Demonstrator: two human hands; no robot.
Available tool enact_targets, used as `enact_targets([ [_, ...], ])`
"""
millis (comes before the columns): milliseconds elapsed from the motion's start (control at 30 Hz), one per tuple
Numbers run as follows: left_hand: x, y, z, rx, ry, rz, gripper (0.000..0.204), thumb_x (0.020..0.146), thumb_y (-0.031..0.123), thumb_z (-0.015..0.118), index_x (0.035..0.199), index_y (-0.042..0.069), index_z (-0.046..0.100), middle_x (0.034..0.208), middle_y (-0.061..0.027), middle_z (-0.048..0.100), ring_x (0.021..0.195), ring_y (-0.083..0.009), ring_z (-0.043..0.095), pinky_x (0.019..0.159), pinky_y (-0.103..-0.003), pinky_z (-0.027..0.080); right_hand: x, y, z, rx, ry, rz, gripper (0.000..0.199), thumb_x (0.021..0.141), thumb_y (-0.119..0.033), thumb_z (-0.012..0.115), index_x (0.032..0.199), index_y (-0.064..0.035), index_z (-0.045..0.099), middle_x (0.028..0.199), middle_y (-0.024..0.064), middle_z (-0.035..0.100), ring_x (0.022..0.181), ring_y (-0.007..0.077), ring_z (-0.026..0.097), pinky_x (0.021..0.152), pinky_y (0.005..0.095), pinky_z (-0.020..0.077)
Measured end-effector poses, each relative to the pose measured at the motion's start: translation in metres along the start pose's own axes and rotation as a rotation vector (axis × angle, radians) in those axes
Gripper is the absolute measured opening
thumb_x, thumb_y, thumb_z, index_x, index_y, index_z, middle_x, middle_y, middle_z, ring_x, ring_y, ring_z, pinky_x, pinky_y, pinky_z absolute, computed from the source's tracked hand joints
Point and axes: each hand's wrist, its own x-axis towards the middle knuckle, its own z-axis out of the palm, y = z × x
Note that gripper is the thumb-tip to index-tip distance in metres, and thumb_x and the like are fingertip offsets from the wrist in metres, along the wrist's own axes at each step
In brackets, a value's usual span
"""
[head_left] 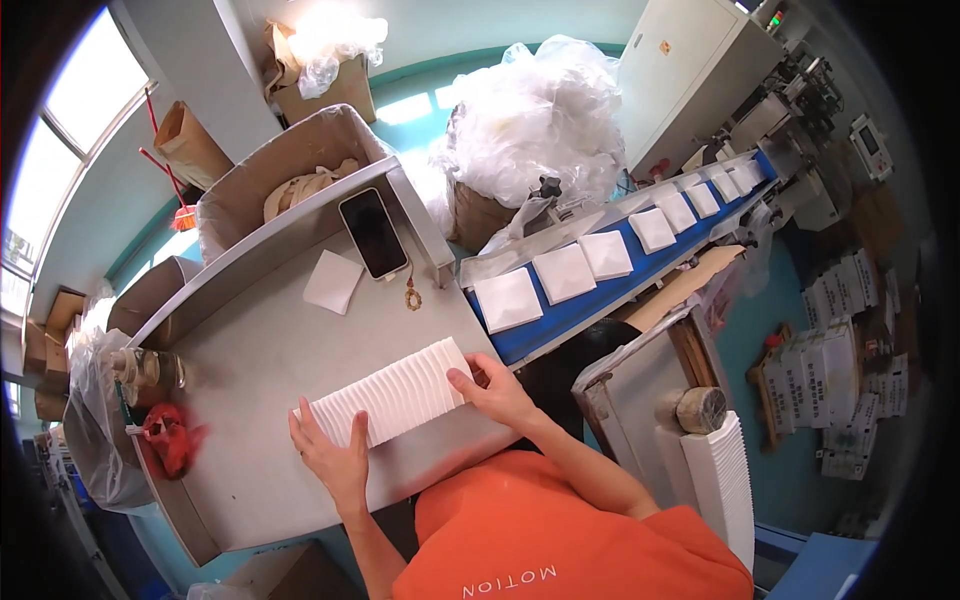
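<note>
A long row of white folded napkins [390,392], pressed together on edge, lies slantwise on the grey worktable [260,350] in front of me. My left hand [338,455] holds its left end, with the thumb on the near side and the fingers round the end. At the right end, my right hand [497,392] grips the row between thumb and bent fingers. Farther back on the table lies a loose flat white napkin [333,282]. Beside it is a dark-screened phone [374,234] with a small gold-coloured charm [412,297] on a cord.
To the right, a blue conveyor belt [500,346] carries several flat napkins towards a machine. Another napkin row [722,485] stands by a tape roll [701,410] at my right. A bin [290,140] sits behind the table; a red plastic bag [172,440] is at the left edge.
</note>
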Motion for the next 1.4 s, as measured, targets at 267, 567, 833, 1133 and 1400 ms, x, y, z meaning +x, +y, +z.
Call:
enact_targets([
  [267, 0.001, -0.002, -0.001, 0.023, 0.005, 0.008, 0.085, 0.078, 0.049, 0.073, 0.143, 0.009, 0.037, 0.144, -0.0265, 0.031, 0.126, -0.0454, 0.039, 0.103, -0.052, 0.034, 0.002, 0.02, -0.031, 0.267, -0.22, 0.357, 0.036, 0.092, -0.027, 0.063, 0.119, -0.0029, 0.058, 0.095, 0.0028, 0.065, 0.082, 0.0102, 0.061, 0.059, 0.0218, 0.0451],
  [567, 0.001, -0.003, 0.002, 0.01, 0.014, 0.027, 0.085, 0.077, 0.048, 0.074, 0.143, 0.009, 0.037, 0.144, -0.0269, 0.031, 0.128, -0.0445, 0.038, 0.103, -0.052, 0.034, 0.015, 0.028, -0.04, 0.309, -0.069, 0.22, 0.056, 0.089, -0.01, 0.064, 0.138, -0.0016, 0.038, 0.106, 0.0107, 0.064, 0.093, 0.0155, 0.063, 0.074, 0.0276, 0.0532],
  [833, -0.002, 0.008, 0.007, -0.032, -0.017, 0.075, 0.088, 0.076, 0.049, 0.075, 0.144, 0.008, 0.035, 0.146, -0.0261, 0.029, 0.128, -0.0443, 0.037, 0.102, -0.052, 0.034, 0.008, 0.015, -0.028, 0.189, 0.108, 0.104, 0.042, 0.096, -0.034, 0.057, 0.116, 0.0036, 0.056, 0.101, 0.0109, 0.064, 0.092, 0.0178, 0.061, 0.081, 0.0282, 0.0479],
  [1133, -0.001, 0.01, 0.011, -0.007, 0.001, 0.037, 0.088, 0.076, 0.048, 0.076, 0.143, 0.008, 0.037, 0.146, -0.0259, 0.028, 0.128, -0.0449, 0.037, 0.102, -0.052, 0.034, 0.002, 0.025, -0.035, 0.456, -0.109, 0.413, 0.034, 0.096, -0.029, 0.058, 0.121, -0.0055, 0.059, 0.101, 0.0018, 0.065, 0.085, 0.0094, 0.059, 0.074, 0.0262, 0.0475],
  [1400, -0.002, 0.015, 0.008, -0.022, -0.027, 0.033, 0.086, 0.077, 0.047, 0.075, 0.142, 0.007, 0.038, 0.146, -0.0258, 0.028, 0.128, -0.0441, 0.037, 0.101, -0.052, 0.035, 0.004, 0.005, -0.034, 0.194, -0.159, 0.246, 0.031, 0.093, -0.032, 0.062, 0.109, -0.0055, 0.066, 0.09, -0.0007, 0.065, 0.074, 0.0055, 0.057, 0.063, 0.0209, 0.0453],
])
